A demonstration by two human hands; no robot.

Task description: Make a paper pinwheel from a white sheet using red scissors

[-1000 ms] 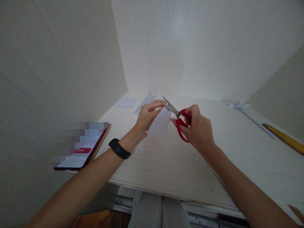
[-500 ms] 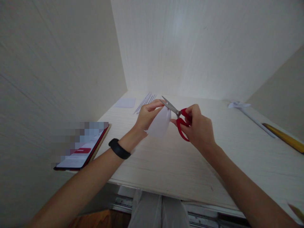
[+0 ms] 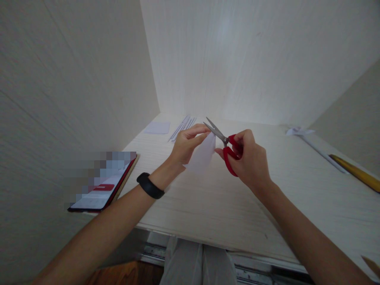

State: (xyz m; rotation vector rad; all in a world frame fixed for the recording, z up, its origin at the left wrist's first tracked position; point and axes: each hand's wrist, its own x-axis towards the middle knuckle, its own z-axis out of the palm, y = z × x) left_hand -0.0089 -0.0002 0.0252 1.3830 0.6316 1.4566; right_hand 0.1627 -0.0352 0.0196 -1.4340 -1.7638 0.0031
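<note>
Right hand (image 3: pixel 253 159) grips scissors (image 3: pixel 226 140), parted blades (image 3: pixel 218 133) pointing far-left beside paper (image 3: pixel 202 154) left hand (image 3: pixel 186 145) pinches; contact unclear.

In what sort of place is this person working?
Probably an enclosed work nook: a pale tabletop set between close panel walls, with red-handled scissors in the right hand.

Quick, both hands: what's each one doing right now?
Left hand: closed, pinching the white paper between thumb and fingers.
Right hand: closed on the red-handled scissors, blades slightly apart.
</note>
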